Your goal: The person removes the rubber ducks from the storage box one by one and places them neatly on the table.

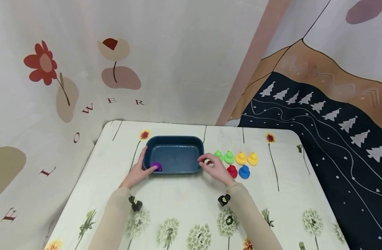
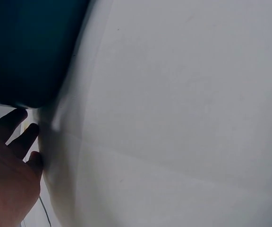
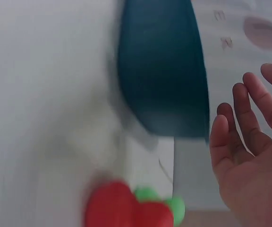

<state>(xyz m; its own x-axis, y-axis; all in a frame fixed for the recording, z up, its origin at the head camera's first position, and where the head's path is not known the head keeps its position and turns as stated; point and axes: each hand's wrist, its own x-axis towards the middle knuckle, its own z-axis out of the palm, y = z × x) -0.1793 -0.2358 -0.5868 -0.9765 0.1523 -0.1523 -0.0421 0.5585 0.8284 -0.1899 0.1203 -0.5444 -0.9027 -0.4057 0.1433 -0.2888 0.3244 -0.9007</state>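
A dark blue rectangular basin (image 1: 174, 158) stands on the table toward the back. My left hand (image 1: 138, 172) holds its front left corner, the fingers along the outer left wall and the thumb over the front rim. In the left wrist view those fingers (image 2: 25, 137) reach up to the basin's edge. Just inside that corner lies a rounded purple toy (image 1: 156, 166), partly covered by the thumb. My right hand (image 1: 216, 168) is at the basin's right rim with nothing in it, its fingers loosely bent and apart in the right wrist view.
Right of the basin sit small rubber ducks: two green (image 1: 229, 157), two yellow (image 1: 241, 158), one red (image 1: 232, 171) and one blue (image 1: 244, 172). The red duck is close by my right hand. A flower-printed cloth (image 1: 178, 198) covers the table, and printed curtains (image 1: 184, 69) hang behind it.
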